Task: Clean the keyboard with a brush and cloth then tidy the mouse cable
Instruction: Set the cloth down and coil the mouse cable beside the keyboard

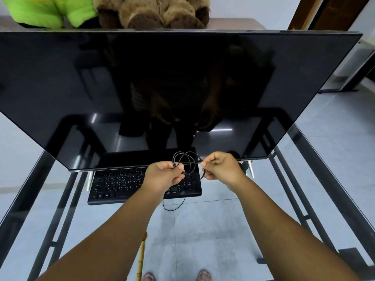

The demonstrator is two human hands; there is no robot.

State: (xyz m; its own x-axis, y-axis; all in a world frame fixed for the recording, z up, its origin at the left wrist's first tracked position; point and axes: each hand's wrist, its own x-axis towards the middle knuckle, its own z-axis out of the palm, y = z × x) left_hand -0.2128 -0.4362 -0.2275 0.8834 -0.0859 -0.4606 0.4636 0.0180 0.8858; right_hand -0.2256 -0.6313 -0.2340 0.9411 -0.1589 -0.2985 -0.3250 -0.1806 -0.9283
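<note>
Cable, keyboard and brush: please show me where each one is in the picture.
cable (pixel 187 159), head view, on the coiled loops between the hands
keyboard (pixel 119 184), head view, on the letter keys
brush (pixel 141 258), head view, on the yellow handle

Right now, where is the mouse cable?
Head view, centre: the coiled mouse cable is held between left hand and right hand, above the keyboard.

A single head-worn wide-angle view looks forward and steeply down from above the glass desk (pixel 213 230). The monitor (pixel 162 88) fills 12 o'clock, close; the keyboard (pixel 121 183) sits centre; the floor (pixel 334 128) shows through at 6.
</note>
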